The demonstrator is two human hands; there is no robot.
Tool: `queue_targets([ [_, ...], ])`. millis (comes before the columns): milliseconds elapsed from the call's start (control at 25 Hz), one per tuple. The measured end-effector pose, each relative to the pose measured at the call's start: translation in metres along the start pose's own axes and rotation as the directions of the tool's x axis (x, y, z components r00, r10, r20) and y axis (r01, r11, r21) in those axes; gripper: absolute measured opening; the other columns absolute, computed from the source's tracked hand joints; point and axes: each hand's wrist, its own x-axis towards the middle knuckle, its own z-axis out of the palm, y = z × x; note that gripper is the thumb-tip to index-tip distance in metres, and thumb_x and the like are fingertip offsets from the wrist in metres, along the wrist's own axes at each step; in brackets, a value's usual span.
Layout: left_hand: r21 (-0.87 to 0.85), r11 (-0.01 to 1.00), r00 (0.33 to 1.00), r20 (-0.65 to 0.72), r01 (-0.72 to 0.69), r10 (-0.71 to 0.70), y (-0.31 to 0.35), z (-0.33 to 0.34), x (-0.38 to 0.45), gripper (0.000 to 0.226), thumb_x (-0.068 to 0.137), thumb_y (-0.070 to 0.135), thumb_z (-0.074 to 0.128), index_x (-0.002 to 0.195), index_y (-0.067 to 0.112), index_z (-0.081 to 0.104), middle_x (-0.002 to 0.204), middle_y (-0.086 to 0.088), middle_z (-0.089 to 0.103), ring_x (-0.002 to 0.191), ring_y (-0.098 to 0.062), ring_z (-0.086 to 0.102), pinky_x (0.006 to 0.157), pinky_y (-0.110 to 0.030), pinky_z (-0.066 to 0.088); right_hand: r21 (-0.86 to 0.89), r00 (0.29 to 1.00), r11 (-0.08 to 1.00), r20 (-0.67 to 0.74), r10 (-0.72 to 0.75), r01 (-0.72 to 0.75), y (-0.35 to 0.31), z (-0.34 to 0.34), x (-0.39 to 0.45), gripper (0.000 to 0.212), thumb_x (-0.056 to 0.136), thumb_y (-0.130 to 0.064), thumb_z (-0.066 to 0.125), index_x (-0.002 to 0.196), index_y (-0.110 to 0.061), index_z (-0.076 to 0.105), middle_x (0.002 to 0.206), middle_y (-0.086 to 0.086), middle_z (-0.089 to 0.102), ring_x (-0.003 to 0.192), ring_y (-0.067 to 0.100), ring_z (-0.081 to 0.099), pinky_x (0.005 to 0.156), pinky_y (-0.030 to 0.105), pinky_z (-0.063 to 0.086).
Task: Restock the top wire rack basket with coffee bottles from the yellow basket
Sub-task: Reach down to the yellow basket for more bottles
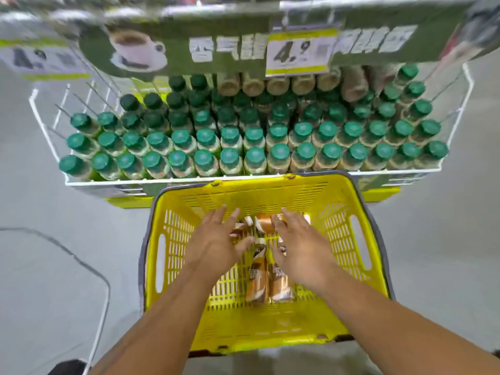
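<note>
A yellow basket (338, 212) stands on the floor below the rack. Several brown-and-white coffee bottles (259, 277) lie on their sides in its bottom. My left hand (213, 244) and my right hand (300, 247) reach down into the basket over the bottles, fingers spread and mostly straight. Neither hand grips a bottle; whether the fingertips touch the bottles I cannot tell. Beyond the basket, a white wire rack basket (48, 131) is packed with rows of upright green-capped bottles (230, 136), with tan-capped ones (278, 85) at the back.
A green coffee banner (178, 44) with a yellow 4.9 price tag (300, 52) hangs above the rack. Grey floor lies on both sides. A thin white cable (102, 293) curves over the floor at the left.
</note>
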Motion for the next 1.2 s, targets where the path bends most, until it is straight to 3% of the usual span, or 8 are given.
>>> queue_targets([
  [160, 0.063, 0.997, 0.997, 0.058, 0.044, -0.048, -0.017, 0.032, 0.014, 0.083, 0.086, 0.078, 0.047, 0.154, 0.032, 0.042, 0.158, -0.006, 0.042, 0.146, -0.03, 0.035, 0.114, -0.042, 0.039, 0.014, 0.997, 0.999, 0.066, 0.044, -0.045, 0.017, 0.029, 0.002, 0.07, 0.098, -0.046, 0.052, 0.16, -0.018, 0.034, 0.168, 0.011, 0.027, 0.151, 0.033, 0.033, 0.113, 0.045, 0.042],
  [400, 0.092, 0.993, 0.988, 0.13, 0.076, -0.088, -0.028, 0.062, 0.032, 0.081, 0.086, 0.073, 0.055, 0.155, 0.034, 0.038, 0.157, -0.004, 0.042, 0.146, -0.029, 0.034, 0.111, -0.041, 0.04, 0.007, 0.968, 0.986, 0.194, 0.161, -0.165, 0.025, 0.059, 0.002, 0.077, 0.101, -0.054, 0.047, 0.164, -0.022, 0.017, 0.171, 0.005, 0.015, 0.152, 0.028, 0.028, 0.113, 0.039, 0.039],
  [560, 0.095, 0.989, 0.971, 0.2, 0.11, -0.128, -0.037, 0.075, 0.046, 0.083, 0.087, 0.062, 0.064, 0.158, 0.033, 0.032, 0.155, -0.004, 0.043, 0.139, -0.03, 0.042, 0.105, -0.041, 0.045, 0.082, 0.929, 0.954, 0.266, 0.257, -0.287, 0.022, 0.079, 0.008, 0.084, 0.096, -0.061, 0.056, 0.163, -0.025, 0.02, 0.162, 0.005, 0.028, 0.14, 0.028, 0.043, 0.105, 0.04, 0.048],
  [680, 0.119, 0.983, 0.969, 0.189, 0.14, -0.161, -0.041, 0.08, 0.057, 0.082, 0.087, 0.054, 0.069, 0.157, 0.029, 0.033, 0.142, -0.006, 0.052, 0.128, -0.032, 0.052, 0.096, -0.039, 0.048, 0.291, 0.852, 0.821, 0.358, 0.383, -0.491, 0.022, 0.093, 0.013, 0.094, 0.089, -0.052, 0.072, 0.162, -0.026, 0.018, 0.153, 0.01, 0.038, 0.127, 0.03, 0.057, 0.098, 0.04, 0.052],
  [760, 0.189, 0.971, 0.968, 0.177, 0.145, -0.179, -0.039, 0.085, 0.061, 0.077, 0.086, 0.054, 0.069, 0.152, 0.028, 0.04, 0.133, -0.006, 0.059, 0.123, -0.032, 0.053, 0.094, -0.038, 0.047, 0.377, 0.778, 0.691, 0.424, 0.464, -0.617, 0.021, 0.102, 0.016, 0.093, 0.085, -0.044, 0.08, 0.156, -0.016, 0.028, 0.139, 0.01, 0.055, 0.12, 0.029, 0.063, 0.092, 0.037, 0.053],
  [840, 0.238, 0.959, 0.966, 0.17, 0.154, -0.197, -0.036, 0.088, 0.062, 0.064, 0.083, 0.055, 0.07, 0.138, 0.027, 0.052, 0.123, -0.006, 0.064, 0.118, -0.032, 0.054, 0.09, -0.037, 0.047, 0.444, 0.721, 0.569, 0.466, 0.514, -0.692, 0.024, 0.109, 0.02, 0.059, 0.081, -0.04, 0.085, 0.124, -0.013, 0.054, 0.114, 0.005, 0.068, 0.105, 0.026, 0.068, 0.081, 0.035, 0.055],
  [920, 0.218, 0.961, 0.965, 0.16, 0.171, -0.208, -0.035, 0.09, 0.061, 0.052, 0.081, 0.055, 0.071, 0.122, 0.025, 0.059, 0.114, -0.005, 0.067, 0.111, -0.031, 0.056, 0.083, -0.036, 0.048, 0.492, 0.699, 0.497, 0.495, 0.517, -0.715, 0.028, 0.109, 0.022, 0.038, 0.08, -0.037, 0.087, 0.094, -0.018, 0.057, 0.092, 0.0, 0.065, 0.09, 0.024, 0.067, 0.07, 0.033, 0.052],
  [1200, -0.258, 0.896, 0.909, 0.309, 0.363, -0.28, -0.027, 0.084, 0.045, 0.037, 0.08, 0.051, 0.078, 0.093, 0.022, 0.059, 0.083, 0.002, 0.066, 0.078, -0.021, 0.063, 0.06, -0.031, 0.042, 0.551, 0.722, 0.474, 0.438, 0.535, -0.686, 0.029, 0.108, 0.024, 0.029, 0.077, -0.031, 0.086, 0.094, -0.015, 0.069, 0.091, 0.001, 0.073, 0.085, 0.022, 0.07, 0.073, 0.034, 0.056],
])
